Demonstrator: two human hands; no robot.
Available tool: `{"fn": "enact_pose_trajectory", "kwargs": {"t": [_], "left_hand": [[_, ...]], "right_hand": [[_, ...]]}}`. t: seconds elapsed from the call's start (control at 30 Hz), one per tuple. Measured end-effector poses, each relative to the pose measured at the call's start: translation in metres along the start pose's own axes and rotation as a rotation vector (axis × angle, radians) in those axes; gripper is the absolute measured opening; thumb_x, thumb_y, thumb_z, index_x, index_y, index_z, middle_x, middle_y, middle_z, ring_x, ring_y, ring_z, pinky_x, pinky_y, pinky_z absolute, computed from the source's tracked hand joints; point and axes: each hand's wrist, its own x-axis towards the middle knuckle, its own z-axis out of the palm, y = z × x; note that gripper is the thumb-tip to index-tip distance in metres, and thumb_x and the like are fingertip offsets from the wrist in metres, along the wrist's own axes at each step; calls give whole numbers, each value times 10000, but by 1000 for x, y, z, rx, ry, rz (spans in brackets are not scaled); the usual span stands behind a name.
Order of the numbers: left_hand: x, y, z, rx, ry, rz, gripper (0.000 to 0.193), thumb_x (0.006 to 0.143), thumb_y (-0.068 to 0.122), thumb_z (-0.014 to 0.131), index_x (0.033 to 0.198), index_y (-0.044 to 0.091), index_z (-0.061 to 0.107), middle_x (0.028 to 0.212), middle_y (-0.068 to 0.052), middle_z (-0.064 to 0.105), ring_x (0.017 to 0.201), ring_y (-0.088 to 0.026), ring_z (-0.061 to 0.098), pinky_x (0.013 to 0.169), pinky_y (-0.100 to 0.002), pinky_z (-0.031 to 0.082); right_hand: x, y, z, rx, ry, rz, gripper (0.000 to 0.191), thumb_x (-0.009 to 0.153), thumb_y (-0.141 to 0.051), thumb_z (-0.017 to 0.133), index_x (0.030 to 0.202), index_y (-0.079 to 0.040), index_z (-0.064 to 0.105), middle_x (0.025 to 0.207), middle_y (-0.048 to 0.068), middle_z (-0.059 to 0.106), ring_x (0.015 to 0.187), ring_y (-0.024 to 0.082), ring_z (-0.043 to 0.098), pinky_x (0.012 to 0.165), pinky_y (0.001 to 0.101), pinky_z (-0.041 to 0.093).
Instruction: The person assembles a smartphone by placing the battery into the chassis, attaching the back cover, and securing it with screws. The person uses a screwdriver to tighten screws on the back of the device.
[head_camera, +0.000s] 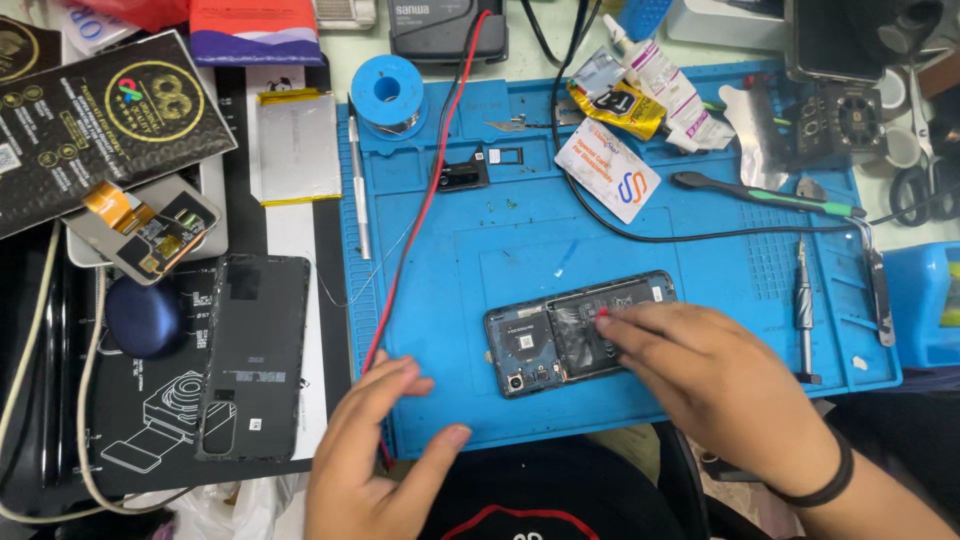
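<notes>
Phone (545, 340) under right hand (715, 375), left hand (375, 450) apart

Opened phone (560, 335) lies on work mat (700, 300), near its front edge. Right hand (700, 375) rests on phone's right half; left hand (385, 440) on mat's front-left corner. Back cover (253, 355) left of mat. Solder spool (388, 92) back-left, screwdriver (805, 310) right of phone.

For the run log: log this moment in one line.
right hand: fingers on opened black phone | left hand: flat on blue rubber mat edge
</notes>
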Motion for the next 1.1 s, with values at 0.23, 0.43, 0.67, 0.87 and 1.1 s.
{"fn": "enact_pose_trajectory", "kwargs": {"t": [0.23,0.43,0.67,0.87,1.1], "left_hand": [[-7,-46,10,-5,-3,42,601,652,139,898,1178,-6,644,1159,-204,721,1075,-287,753,1041,-454,544],[8,-52,30,54,-49,208,507,655,155,916,1095,41,692,1061,-150,756,1107,-318,742,1018,-454,571],[14,-31,41,-14,-111,169,671,665,224,936,1227,-9,651,1315,-243,624,1324,-408,567,1085,-523,456],[22,-20,51,168,-223,162,962,705,444,921,1387,-81,491,1353,-308,555,1359,-480,451,1089,-587,349],[18,-20,52,118,-212,99,990,719,500,911,1405,-77,490,1379,-317,534,1379,-455,461,1102,-565,365]], "right_hand": [[-33,25,-30,16,331,706,276,990,-121,641,1251,-88,727,813,86,711,730,220,714,678,336,567],[-66,55,-25,-302,258,859,390,830,-289,791,1137,-52,747,846,117,709,712,281,683,640,400,534],[-98,62,-17,-187,303,921,324,900,-197,742,1191,-55,758,887,134,725,800,274,721,753,363,560],[-50,43,-27,-18,236,593,282,826,-118,749,1105,-82,763,881,93,734,757,221,711,685,316,548],[53,18,-7,-96,179,180,213,808,-128,746,1017,-95,771,824,97,702,776,302,672,672,396,517]]}}
